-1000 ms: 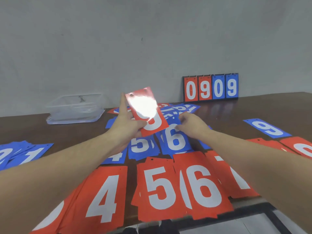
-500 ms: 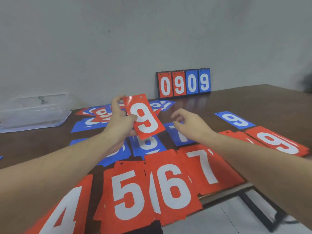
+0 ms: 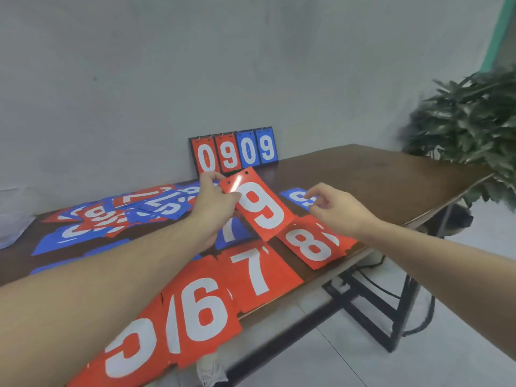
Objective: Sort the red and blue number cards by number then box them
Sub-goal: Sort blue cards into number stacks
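Observation:
My left hand (image 3: pixel 213 203) pinches the top left corner of a red 9 card (image 3: pixel 259 205) and holds it tilted above the table. My right hand (image 3: pixel 336 209) hovers to its right, fingers loosely curled, holding nothing, just over a blue card (image 3: pixel 296 197). Along the table's front edge lie red cards in a row: a 5 (image 3: pixel 128 350), a 6 (image 3: pixel 203 311), a 7 (image 3: pixel 258 272) and an 8 (image 3: pixel 312 247). A blue 7 (image 3: pixel 231 233) lies partly hidden under my left wrist. A mixed heap of red and blue cards (image 3: pixel 134 213) is at the back left.
A flip scoreboard (image 3: pixel 234 152) reading 0909 stands against the wall at the back. The brown table (image 3: pixel 377 177) ends in an edge on the right. A clear plastic box (image 3: pixel 11 216) shows at the far left edge. A potted plant (image 3: pixel 469 127) stands beyond the table's right end.
The view has swung to the right. My left hand has carried the red 9 card rightward, past the 7, over the red 8. My right hand moved right toward the blue card.

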